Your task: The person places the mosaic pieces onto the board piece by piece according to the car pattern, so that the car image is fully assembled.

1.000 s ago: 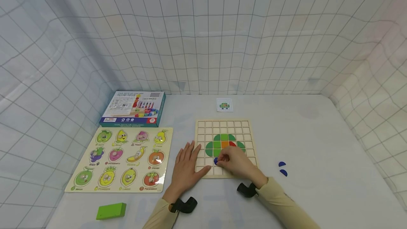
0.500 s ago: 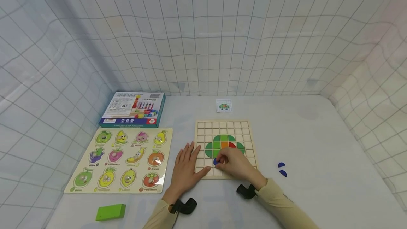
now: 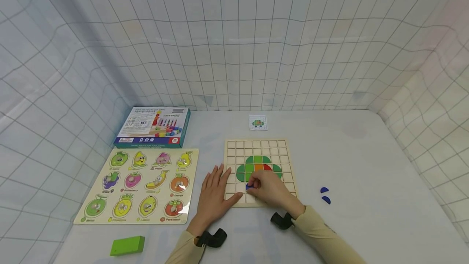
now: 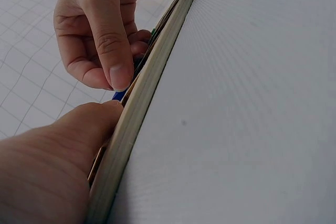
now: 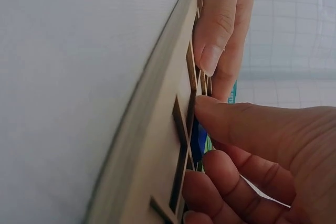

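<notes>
Little has changed since a second ago: our right hand [image 3: 272, 188] has only crept slightly, its fingers [image 5: 226, 124] still pinching the blue piece [image 3: 249, 187] in a cell of the grid [image 3: 256, 145], just below the green, orange and red pieces. Our left hand [image 3: 214, 192] stays flat, fingers straight, thumb on the grid's near-left corner.

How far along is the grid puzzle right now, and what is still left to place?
Done: a green dome with an orange and a red tile sits in the grid board. In hand: the right hand pinches a blue piece into a cell just below the dome, while the left hand lies flat, steadying the board's left edge. Left: two blue pieces lie loose on the table, right of the board.
</notes>
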Action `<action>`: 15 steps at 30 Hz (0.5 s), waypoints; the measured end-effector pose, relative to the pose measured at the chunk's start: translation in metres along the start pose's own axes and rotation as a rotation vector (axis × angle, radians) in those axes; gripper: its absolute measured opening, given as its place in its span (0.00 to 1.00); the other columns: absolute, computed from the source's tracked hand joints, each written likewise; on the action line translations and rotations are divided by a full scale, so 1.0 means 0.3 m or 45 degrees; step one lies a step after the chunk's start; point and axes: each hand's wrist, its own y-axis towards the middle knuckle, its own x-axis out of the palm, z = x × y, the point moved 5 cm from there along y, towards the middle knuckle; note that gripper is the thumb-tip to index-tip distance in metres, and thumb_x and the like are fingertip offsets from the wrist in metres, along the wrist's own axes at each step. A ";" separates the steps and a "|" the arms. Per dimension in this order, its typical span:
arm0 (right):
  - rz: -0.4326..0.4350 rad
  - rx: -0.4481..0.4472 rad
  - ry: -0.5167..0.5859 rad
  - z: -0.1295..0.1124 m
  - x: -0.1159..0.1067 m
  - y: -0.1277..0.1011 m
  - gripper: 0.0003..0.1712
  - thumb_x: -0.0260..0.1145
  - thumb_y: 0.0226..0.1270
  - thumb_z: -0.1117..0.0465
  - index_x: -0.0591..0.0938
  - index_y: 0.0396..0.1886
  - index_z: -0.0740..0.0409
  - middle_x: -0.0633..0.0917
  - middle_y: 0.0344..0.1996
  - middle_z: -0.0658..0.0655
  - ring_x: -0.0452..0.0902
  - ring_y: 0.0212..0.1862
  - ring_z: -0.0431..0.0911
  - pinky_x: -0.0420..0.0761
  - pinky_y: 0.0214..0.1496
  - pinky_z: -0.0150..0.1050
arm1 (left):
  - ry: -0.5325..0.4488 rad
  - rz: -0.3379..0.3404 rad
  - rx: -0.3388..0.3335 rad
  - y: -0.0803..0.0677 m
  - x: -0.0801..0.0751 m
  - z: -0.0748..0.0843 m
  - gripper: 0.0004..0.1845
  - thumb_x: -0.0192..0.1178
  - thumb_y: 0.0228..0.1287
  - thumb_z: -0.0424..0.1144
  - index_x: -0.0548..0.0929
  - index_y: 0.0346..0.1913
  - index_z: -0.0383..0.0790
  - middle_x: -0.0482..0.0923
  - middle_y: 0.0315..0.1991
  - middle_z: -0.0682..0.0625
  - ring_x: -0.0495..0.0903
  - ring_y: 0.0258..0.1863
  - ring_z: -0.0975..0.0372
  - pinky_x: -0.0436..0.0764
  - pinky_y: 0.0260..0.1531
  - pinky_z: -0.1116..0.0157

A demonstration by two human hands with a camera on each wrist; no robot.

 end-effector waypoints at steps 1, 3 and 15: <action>0.000 0.002 0.002 0.000 -0.001 0.000 0.07 0.73 0.55 0.59 0.81 0.26 0.49 0.73 0.19 0.41 0.68 0.23 0.36 0.71 0.25 0.32 | -0.001 0.001 0.001 0.000 0.000 0.000 0.43 0.58 0.58 0.62 0.65 0.70 0.40 0.55 0.71 0.41 0.47 0.72 0.51 0.44 0.68 0.52; 0.001 0.008 0.006 0.000 -0.002 0.000 0.07 0.74 0.55 0.59 0.81 0.26 0.49 0.73 0.19 0.41 0.68 0.23 0.36 0.71 0.25 0.32 | -0.002 0.002 0.001 0.001 0.000 0.000 0.43 0.59 0.58 0.62 0.64 0.70 0.40 0.55 0.71 0.41 0.47 0.72 0.51 0.44 0.68 0.52; 0.013 0.061 0.023 0.020 -0.015 -0.011 0.08 0.74 0.55 0.56 0.81 0.25 0.47 0.74 0.19 0.42 0.68 0.23 0.37 0.70 0.24 0.32 | -0.008 0.005 0.006 0.001 -0.002 0.000 0.43 0.59 0.57 0.62 0.65 0.70 0.40 0.55 0.71 0.40 0.48 0.72 0.50 0.44 0.68 0.51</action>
